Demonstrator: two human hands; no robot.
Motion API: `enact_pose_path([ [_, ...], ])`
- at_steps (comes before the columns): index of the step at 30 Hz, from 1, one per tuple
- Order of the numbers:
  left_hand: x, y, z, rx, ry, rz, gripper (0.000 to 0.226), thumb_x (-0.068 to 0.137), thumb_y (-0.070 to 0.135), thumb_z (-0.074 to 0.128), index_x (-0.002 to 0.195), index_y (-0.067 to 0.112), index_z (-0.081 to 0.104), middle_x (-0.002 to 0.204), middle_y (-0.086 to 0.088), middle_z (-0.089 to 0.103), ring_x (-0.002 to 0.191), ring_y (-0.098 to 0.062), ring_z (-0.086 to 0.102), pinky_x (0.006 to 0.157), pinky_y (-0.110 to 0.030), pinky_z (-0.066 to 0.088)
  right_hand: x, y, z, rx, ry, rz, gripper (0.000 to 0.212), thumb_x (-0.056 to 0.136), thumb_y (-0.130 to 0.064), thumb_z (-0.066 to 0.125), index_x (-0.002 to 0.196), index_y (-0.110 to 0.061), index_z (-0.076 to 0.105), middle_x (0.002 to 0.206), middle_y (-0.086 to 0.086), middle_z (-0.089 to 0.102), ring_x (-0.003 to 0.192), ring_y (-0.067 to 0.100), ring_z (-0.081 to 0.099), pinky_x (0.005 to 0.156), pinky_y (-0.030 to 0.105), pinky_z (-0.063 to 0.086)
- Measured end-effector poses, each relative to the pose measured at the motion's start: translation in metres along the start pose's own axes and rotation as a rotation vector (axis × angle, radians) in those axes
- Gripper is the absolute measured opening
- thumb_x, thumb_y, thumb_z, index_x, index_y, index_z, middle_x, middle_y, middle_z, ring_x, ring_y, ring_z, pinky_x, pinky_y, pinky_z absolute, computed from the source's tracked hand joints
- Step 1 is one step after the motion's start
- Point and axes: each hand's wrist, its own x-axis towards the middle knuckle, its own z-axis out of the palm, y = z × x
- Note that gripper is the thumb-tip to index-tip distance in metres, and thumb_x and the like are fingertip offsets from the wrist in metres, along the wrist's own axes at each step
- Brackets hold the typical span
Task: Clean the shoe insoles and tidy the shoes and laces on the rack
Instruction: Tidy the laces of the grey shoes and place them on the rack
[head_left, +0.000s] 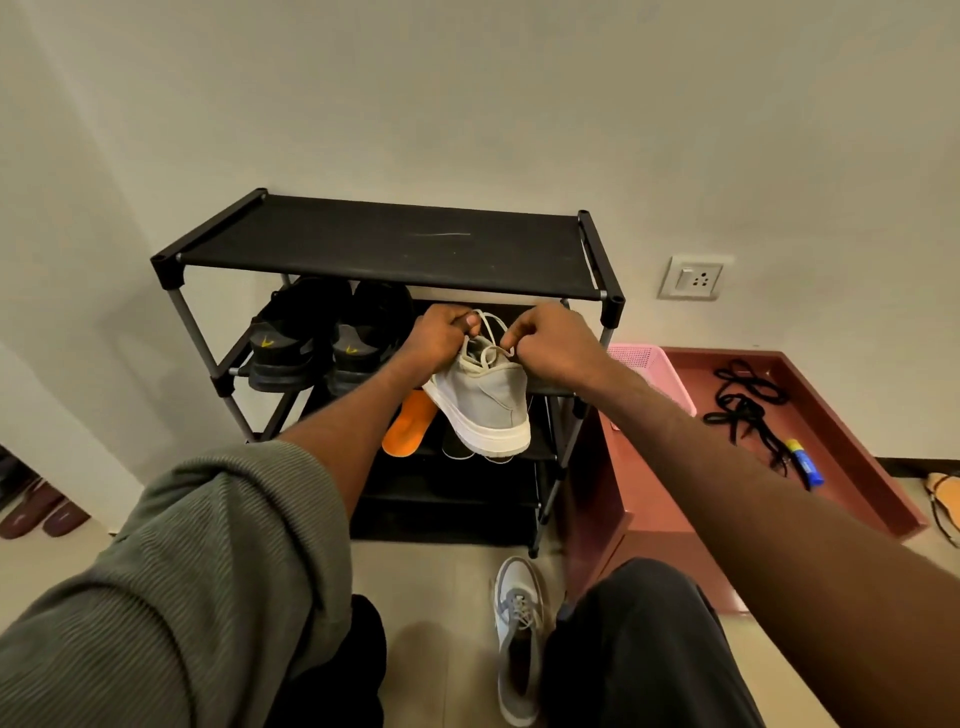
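Observation:
A grey sneaker (480, 400) with a white sole sits on the middle shelf of the black shoe rack (384, 244), heel toward me. My left hand (439, 335) pinches one loop of its cream lace (488, 332). My right hand (550, 340) pinches the other end of the lace just above the shoe's opening. An orange insole (410, 423) lies on the shelf below, under the sneaker. A second grey sneaker (517, 639) lies on the floor between my knees.
Two black sandals (317, 343) fill the left of the middle shelf. A pink basket (654, 371) and a reddish tray (831, 431) holding black laces (748, 400) and a blue-yellow tube (805, 460) stand to the right. A wall socket (691, 277) is above them.

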Motion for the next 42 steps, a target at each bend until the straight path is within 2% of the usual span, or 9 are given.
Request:
enact_pose_path([
  [2, 0.001, 0.001, 0.001, 0.002, 0.011, 0.008, 0.033, 0.108, 0.02, 0.048, 0.094, -0.002, 0.069, 0.078, -0.007, 0.065, 0.074, -0.017, 0.06, 0.074, -0.032, 0.05, -0.008, 0.01, 0.005, 0.193, 0.042, 0.04, 0.018, 0.097, -0.02, 0.066, 0.113, -0.017, 0.071, 0.104, -0.003, 0.069, 0.102, 0.016, 0.066, 0.085, 0.031, 0.056],
  [5, -0.002, 0.003, 0.0, -0.012, 0.015, 0.027, 0.031, 0.108, 0.019, 0.048, 0.096, 0.0, 0.07, 0.081, -0.006, 0.068, 0.075, -0.016, 0.063, 0.074, -0.029, 0.051, -0.022, 0.029, 0.016, 0.275, -0.046, 0.074, 0.077, 0.081, -0.054, 0.083, 0.144, -0.024, 0.05, 0.128, -0.003, 0.057, 0.115, 0.017, 0.059, 0.095, 0.035, 0.055],
  [9, -0.014, 0.001, -0.009, 0.035, 0.011, 0.212, 0.023, 0.104, 0.012, 0.055, 0.095, 0.007, 0.075, 0.092, -0.002, 0.072, 0.089, -0.016, 0.069, 0.083, -0.029, 0.055, -0.034, 0.039, 0.036, 0.196, -0.06, 0.088, 0.101, 0.073, -0.04, 0.093, 0.154, -0.019, 0.035, 0.13, 0.003, 0.06, 0.115, 0.021, 0.061, 0.087, 0.03, 0.05],
  [14, -0.038, 0.001, -0.033, 0.657, -0.188, 0.631, 0.018, 0.097, 0.014, 0.066, 0.112, 0.018, 0.076, 0.101, 0.007, 0.05, 0.097, -0.013, 0.047, 0.081, -0.029, 0.045, -0.024, 0.04, 0.043, 0.248, -0.033, 0.149, 0.127, 0.071, -0.036, 0.095, 0.165, -0.022, 0.009, 0.132, 0.008, 0.061, 0.121, 0.026, 0.061, 0.102, 0.037, 0.048],
  [21, -0.042, 0.014, -0.037, 0.923, -0.398, 0.669, 0.026, 0.095, 0.003, 0.058, 0.112, 0.018, 0.072, 0.107, 0.003, 0.052, 0.101, -0.016, 0.048, 0.084, -0.034, 0.05, -0.019, 0.037, 0.039, 0.246, -0.098, 0.078, 0.116, 0.075, -0.031, 0.093, 0.164, -0.025, 0.019, 0.143, 0.009, 0.055, 0.125, 0.028, 0.058, 0.107, 0.046, 0.052],
  [29, -0.052, 0.01, -0.038, 0.321, -0.154, 0.422, 0.013, 0.101, 0.018, 0.063, 0.111, 0.017, 0.071, 0.102, 0.006, 0.072, 0.095, -0.006, 0.069, 0.088, -0.032, 0.058, -0.01, 0.038, 0.04, 0.325, -0.147, 0.114, 0.095, 0.072, -0.03, 0.095, 0.15, -0.022, 0.041, 0.137, 0.003, 0.057, 0.117, 0.022, 0.061, 0.096, 0.044, 0.059],
  [34, -0.061, -0.002, -0.047, 0.373, -0.297, 0.437, 0.017, 0.093, 0.019, 0.073, 0.11, 0.02, 0.077, 0.112, 0.009, 0.065, 0.108, -0.004, 0.062, 0.091, -0.022, 0.051, -0.011, 0.043, 0.045, 0.442, -0.176, 0.171, 0.101, 0.07, -0.025, 0.096, 0.153, -0.019, 0.041, 0.14, 0.002, 0.056, 0.121, 0.024, 0.06, 0.086, 0.039, 0.06],
  [37, -0.061, -0.004, -0.04, 0.379, -0.156, 0.473, 0.016, 0.092, 0.011, 0.073, 0.105, 0.017, 0.079, 0.104, 0.007, 0.063, 0.099, -0.008, 0.061, 0.087, -0.022, 0.052, -0.01, 0.046, 0.052, 0.462, -0.109, 0.103, 0.08, 0.069, -0.024, 0.096, 0.139, -0.024, 0.059, 0.132, -0.002, 0.06, 0.12, 0.024, 0.062, 0.095, 0.046, 0.06],
  [42, -0.057, 0.0, -0.023, 0.365, 0.018, 0.477, 0.015, 0.092, 0.008, 0.071, 0.102, 0.018, 0.077, 0.095, 0.008, 0.07, 0.089, -0.006, 0.064, 0.084, -0.032, 0.058, -0.011, 0.04, 0.055, 0.294, -0.035, 0.0, 0.061, 0.073, -0.033, 0.093, 0.128, -0.02, 0.07, 0.131, -0.001, 0.054, 0.117, 0.015, 0.054, 0.093, 0.031, 0.051],
])
